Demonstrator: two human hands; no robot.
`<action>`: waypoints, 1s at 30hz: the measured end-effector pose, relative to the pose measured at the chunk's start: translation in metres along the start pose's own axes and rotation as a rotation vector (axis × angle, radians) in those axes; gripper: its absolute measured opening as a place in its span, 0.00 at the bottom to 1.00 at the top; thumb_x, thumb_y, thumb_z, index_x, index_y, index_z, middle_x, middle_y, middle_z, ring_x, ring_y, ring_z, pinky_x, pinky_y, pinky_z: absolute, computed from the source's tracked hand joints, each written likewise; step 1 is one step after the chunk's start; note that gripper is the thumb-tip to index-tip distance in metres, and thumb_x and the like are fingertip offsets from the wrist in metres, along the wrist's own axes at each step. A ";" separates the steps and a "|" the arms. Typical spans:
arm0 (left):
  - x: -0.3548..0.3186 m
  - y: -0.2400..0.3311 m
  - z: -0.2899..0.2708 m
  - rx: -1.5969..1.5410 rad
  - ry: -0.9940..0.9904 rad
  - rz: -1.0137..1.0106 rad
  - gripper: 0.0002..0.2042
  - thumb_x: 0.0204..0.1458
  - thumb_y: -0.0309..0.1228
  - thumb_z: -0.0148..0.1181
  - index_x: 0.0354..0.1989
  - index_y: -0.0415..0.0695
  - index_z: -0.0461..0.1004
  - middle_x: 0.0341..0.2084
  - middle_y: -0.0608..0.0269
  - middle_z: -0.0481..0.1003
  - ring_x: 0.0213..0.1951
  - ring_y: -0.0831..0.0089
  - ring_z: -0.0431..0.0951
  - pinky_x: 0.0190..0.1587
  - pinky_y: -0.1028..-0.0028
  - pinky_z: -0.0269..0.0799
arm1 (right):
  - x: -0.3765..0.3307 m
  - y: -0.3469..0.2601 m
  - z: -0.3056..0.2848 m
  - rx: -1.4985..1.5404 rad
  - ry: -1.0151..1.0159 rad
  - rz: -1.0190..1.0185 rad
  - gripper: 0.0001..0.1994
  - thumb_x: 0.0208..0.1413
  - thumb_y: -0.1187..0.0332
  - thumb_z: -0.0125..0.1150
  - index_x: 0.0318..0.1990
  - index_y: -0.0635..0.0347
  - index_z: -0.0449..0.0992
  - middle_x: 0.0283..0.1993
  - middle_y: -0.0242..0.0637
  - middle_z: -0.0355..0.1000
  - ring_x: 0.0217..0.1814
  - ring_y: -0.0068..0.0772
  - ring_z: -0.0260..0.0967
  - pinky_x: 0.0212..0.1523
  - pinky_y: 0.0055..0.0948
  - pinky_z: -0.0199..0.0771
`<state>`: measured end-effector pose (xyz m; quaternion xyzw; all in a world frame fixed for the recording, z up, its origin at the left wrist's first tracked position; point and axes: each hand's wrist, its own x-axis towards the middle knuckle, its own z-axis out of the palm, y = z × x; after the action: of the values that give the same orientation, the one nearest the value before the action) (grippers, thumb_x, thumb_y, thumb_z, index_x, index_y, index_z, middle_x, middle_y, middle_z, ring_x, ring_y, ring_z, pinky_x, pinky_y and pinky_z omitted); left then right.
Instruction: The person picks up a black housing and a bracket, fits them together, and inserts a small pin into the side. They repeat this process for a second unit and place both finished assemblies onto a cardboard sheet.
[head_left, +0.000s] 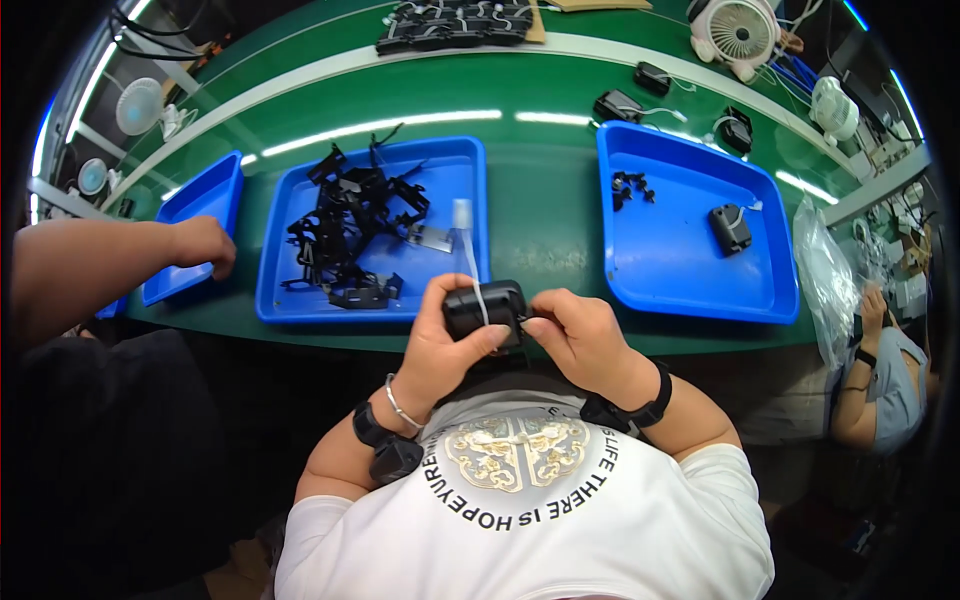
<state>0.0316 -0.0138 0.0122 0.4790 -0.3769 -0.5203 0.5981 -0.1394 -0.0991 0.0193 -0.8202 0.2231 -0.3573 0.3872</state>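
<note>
My left hand (434, 345) is closed around a black plastic housing (494, 306), its thumb along the near face. A white cable (474, 262) crosses the housing beneath that thumb and sticks up toward the far side, ending in a pale connector (461, 213). At the housing's right end, my right hand (578, 332) pinches with thumb and forefinger. Whatever lies between those fingertips is too small to make out. Both hands are in front of my chest at the table's near edge, between two blue trays.
The left blue tray (470, 160) holds a heap of black brackets (350, 225). In the right blue tray (690, 300) are small black parts (632, 187) and another black housing (731, 229). A neighbour's hand (205, 245) reaches over a third tray (165, 213). Clear plastic bag (825, 285) hangs at right.
</note>
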 end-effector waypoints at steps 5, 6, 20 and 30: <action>0.001 0.001 -0.004 0.126 0.012 0.129 0.24 0.44 0.24 0.63 0.48 0.43 0.57 0.36 0.63 0.67 0.36 0.80 0.70 0.37 0.79 0.72 | 0.004 0.000 -0.003 -0.091 -0.131 0.098 0.07 0.53 0.69 0.56 0.31 0.64 0.69 0.21 0.44 0.65 0.21 0.36 0.64 0.23 0.28 0.63; 0.001 0.003 -0.005 0.099 0.010 0.093 0.24 0.44 0.24 0.63 0.48 0.43 0.57 0.37 0.64 0.67 0.37 0.79 0.69 0.39 0.79 0.71 | 0.006 -0.003 -0.002 -0.078 -0.142 0.079 0.07 0.53 0.69 0.56 0.31 0.64 0.69 0.21 0.44 0.65 0.21 0.36 0.64 0.23 0.28 0.63; 0.000 0.002 -0.011 0.126 -0.016 0.084 0.26 0.43 0.31 0.67 0.48 0.45 0.59 0.34 0.66 0.66 0.36 0.81 0.67 0.39 0.79 0.66 | 0.004 -0.005 0.008 -0.069 -0.063 0.141 0.16 0.57 0.59 0.50 0.28 0.65 0.66 0.22 0.43 0.64 0.21 0.37 0.62 0.23 0.29 0.61; 0.004 0.005 -0.011 0.038 -0.060 0.071 0.25 0.44 0.28 0.65 0.49 0.45 0.57 0.33 0.65 0.67 0.31 0.81 0.71 0.32 0.80 0.72 | 0.002 0.014 0.002 -0.019 -0.119 0.126 0.17 0.57 0.56 0.50 0.32 0.65 0.65 0.22 0.39 0.64 0.23 0.32 0.64 0.24 0.27 0.62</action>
<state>0.0438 -0.0155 0.0145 0.4609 -0.4212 -0.5057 0.5953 -0.1377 -0.1082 0.0077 -0.8278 0.2546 -0.2807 0.4136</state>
